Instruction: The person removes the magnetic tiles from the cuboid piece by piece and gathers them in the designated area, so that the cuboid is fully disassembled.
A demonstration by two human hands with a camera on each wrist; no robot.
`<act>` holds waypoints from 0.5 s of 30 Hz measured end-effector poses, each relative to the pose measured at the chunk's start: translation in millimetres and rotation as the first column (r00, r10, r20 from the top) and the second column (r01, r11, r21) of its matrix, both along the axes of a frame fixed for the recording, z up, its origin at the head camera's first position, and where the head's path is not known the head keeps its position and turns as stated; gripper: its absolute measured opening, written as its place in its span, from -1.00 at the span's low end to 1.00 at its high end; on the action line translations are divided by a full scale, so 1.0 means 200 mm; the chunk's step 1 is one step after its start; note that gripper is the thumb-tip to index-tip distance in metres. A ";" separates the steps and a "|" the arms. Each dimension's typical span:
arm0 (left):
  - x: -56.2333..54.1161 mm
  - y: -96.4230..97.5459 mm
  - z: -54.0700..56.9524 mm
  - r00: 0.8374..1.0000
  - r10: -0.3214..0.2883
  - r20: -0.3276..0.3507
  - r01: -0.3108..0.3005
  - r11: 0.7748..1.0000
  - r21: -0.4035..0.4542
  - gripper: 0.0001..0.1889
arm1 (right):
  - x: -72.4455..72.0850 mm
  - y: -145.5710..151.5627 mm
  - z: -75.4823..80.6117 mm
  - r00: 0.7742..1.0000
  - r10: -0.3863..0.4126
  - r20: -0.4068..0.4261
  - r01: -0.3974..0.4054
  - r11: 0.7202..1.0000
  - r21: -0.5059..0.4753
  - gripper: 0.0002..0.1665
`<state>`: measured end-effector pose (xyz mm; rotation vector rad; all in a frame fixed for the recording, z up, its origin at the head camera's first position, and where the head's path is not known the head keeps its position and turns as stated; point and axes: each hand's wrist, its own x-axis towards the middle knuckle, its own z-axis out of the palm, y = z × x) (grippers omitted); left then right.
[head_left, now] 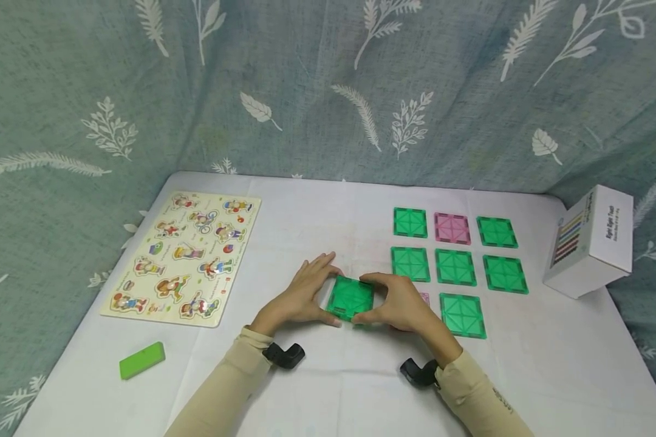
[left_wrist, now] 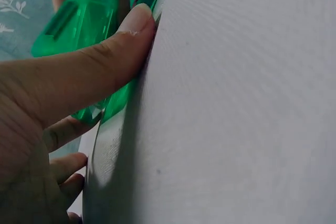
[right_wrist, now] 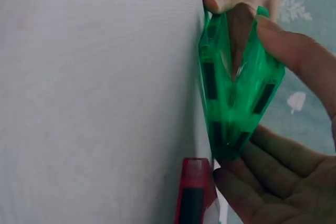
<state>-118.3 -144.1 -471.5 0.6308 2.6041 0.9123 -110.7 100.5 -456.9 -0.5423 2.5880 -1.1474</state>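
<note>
Two clear green square magnetic tiles meet along one edge like a V in the right wrist view: a lower tile (right_wrist: pixel 210 72) against the white tabletop and a raised, tilted tile (right_wrist: pixel 265 74). From the head view they overlap as one green square (head_left: pixel 351 297). My right hand (head_left: pixel 407 303) pinches the tilted tile, thumb on its near edge and fingers at the far side. My left hand (head_left: pixel 300 297) holds the lower tile at the left, its thumb (left_wrist: pixel 136 22) on the near edge. A pink tile (head_left: pixel 425 298) is mostly hidden behind my right hand.
Right of my hands lie rows of green tiles (head_left: pixel 455 267) with a pink tile (head_left: pixel 452 228) in the back row. A white box (head_left: pixel 590 240) stands far right. A picture puzzle board (head_left: pixel 183 258) and a green block (head_left: pixel 142 360) lie left. A leaf-patterned curtain (head_left: pixel 306 91) hangs behind.
</note>
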 end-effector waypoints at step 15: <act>0.00 0.00 0.00 1.000 0.018 -0.019 -0.019 0.999 -0.036 -0.05 | 0.00 0.15 0.02 0.993 -0.016 0.119 0.047 0.964 -0.262 -0.08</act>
